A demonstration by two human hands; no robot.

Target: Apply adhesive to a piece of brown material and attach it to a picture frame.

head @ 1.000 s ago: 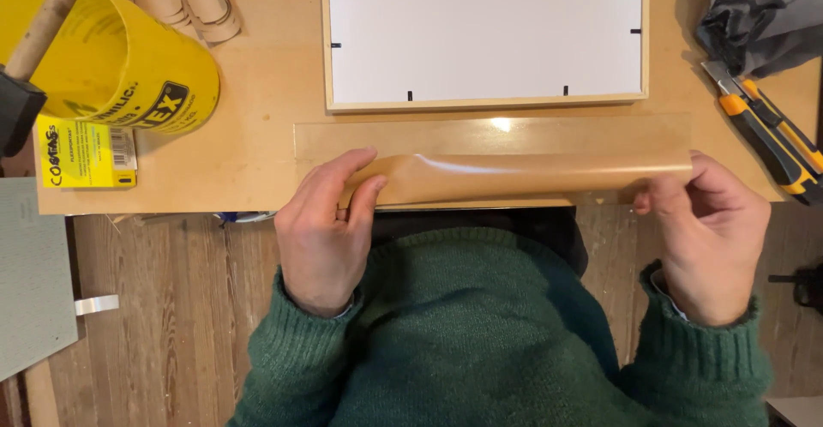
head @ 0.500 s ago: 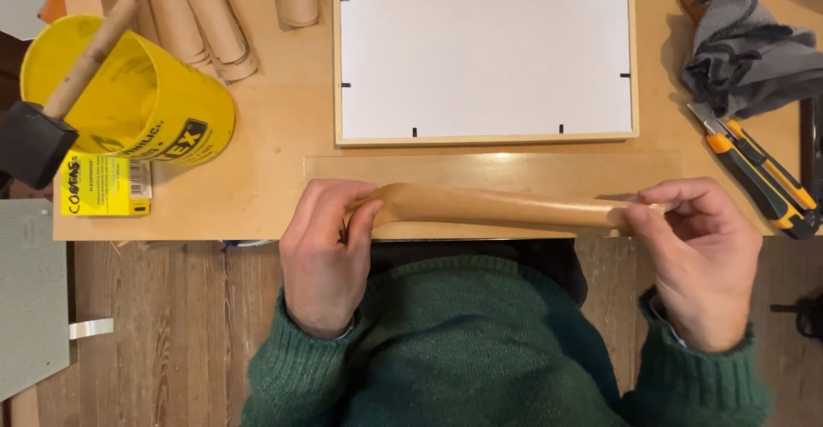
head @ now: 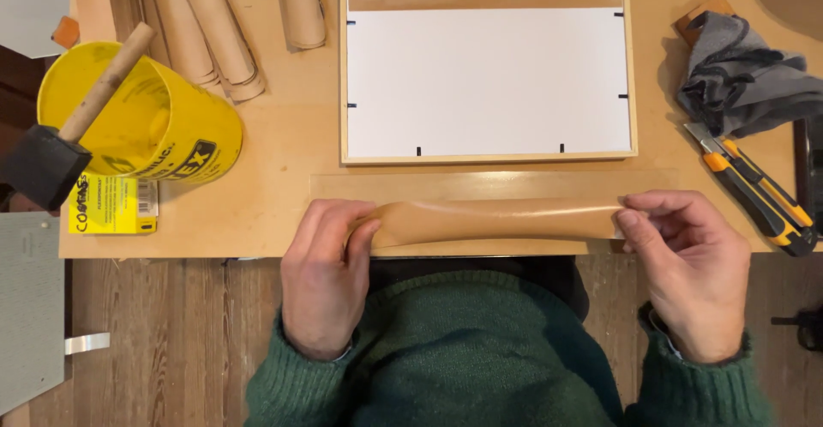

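Observation:
A long brown glossy paper strip lies curled lengthwise at the near edge of a tan work board. My left hand pinches its left end with the fingers curled over it. My right hand grips the right end between thumb and fingertips. Just beyond the strip sits a wooden frame holding a white sheet, with a brown strip along its far side.
A yellow tub with a foam brush stands at the left, a yellow package beside it. Rolled brown paper lies at the back left. A grey cloth and orange utility knives lie at the right.
The strip has curled tighter into a narrow roll between my hands. The view has shifted so the frame and tub sit lower in it.

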